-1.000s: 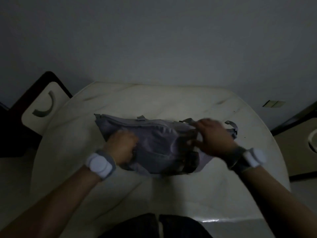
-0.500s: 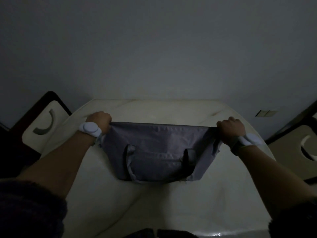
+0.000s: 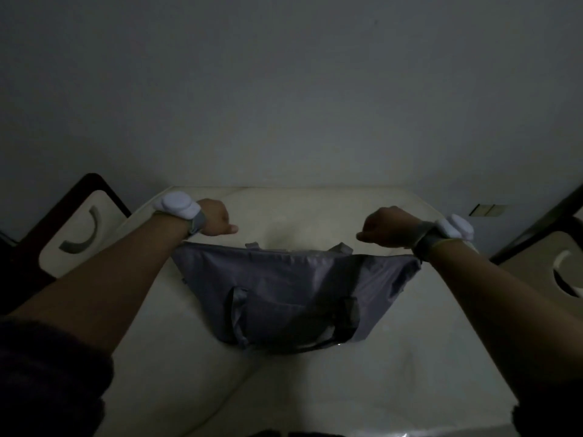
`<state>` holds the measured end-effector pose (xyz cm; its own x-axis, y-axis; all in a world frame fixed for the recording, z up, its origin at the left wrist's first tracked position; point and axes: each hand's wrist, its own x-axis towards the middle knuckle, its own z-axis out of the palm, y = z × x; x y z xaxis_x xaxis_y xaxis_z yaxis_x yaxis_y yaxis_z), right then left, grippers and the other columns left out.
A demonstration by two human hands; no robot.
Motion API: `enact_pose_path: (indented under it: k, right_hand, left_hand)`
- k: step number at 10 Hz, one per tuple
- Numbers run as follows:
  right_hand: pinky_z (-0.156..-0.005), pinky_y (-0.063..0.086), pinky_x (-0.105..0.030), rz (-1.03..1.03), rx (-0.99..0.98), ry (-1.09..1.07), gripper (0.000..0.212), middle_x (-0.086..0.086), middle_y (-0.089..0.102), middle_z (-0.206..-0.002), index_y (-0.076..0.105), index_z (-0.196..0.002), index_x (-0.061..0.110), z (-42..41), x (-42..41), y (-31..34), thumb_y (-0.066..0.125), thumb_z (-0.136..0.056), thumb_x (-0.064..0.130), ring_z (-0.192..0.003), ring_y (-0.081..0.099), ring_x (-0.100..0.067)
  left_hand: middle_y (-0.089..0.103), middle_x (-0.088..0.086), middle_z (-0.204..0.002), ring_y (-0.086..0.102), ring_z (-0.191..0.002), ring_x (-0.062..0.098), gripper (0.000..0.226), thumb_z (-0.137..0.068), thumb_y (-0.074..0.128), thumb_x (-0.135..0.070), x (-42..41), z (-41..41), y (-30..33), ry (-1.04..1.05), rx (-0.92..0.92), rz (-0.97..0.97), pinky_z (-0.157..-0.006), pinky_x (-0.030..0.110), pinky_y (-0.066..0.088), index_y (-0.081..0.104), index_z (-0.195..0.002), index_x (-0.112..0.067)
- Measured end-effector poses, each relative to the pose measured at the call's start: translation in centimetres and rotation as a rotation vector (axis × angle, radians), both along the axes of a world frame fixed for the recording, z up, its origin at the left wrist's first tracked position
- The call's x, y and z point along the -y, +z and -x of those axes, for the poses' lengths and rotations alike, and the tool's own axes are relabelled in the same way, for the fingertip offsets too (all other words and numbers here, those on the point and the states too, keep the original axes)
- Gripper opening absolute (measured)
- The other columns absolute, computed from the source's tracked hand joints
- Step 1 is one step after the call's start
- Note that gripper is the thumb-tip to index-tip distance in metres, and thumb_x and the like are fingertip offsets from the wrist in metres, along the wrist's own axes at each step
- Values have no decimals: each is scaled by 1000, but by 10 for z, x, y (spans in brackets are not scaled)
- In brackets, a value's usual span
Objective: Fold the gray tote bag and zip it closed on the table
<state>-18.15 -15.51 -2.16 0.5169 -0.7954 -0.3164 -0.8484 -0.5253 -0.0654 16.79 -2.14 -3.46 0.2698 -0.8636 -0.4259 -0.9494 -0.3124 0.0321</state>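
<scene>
The gray tote bag [image 3: 293, 285] lies spread flat on the pale marble table [image 3: 315, 389], its long edge toward the wall and its narrower side toward me. Two handle straps [image 3: 239, 313] cross its near half. My left hand [image 3: 216, 217] hovers just beyond the bag's far left corner, fingers curled into a fist. My right hand [image 3: 386, 230] is a fist past the far right corner. No fabric shows in either fist. Both wrists carry white bands, and the bag's far corners sit under them.
A dark-framed chair with a pale seat [image 3: 79, 228] stands at the table's left, another chair [image 3: 561, 266] at the right. A plain wall rises behind the table, with a socket plate [image 3: 485, 210] low on the right. The room is dim.
A second ago both hands pressed on the bunched bag. Half a second ago they held its far corners stretched wide. Now the bag lies flat and the fists sit beyond its edge, closer together.
</scene>
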Motion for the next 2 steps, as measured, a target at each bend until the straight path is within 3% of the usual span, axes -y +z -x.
enact_pose_path:
  k: [2]
  right_hand:
    - [-87,51,-34,-14,-161,43,41,-2,69,-115,71,-110,19,-29,5,-6,62,-85,50,-105,61,-22]
  left_hand:
    - [65,-1,-120,56,-110,21,28,-81,65,-30,14,3,3,-1,-127,106,-91,20,39,71,-107,-22]
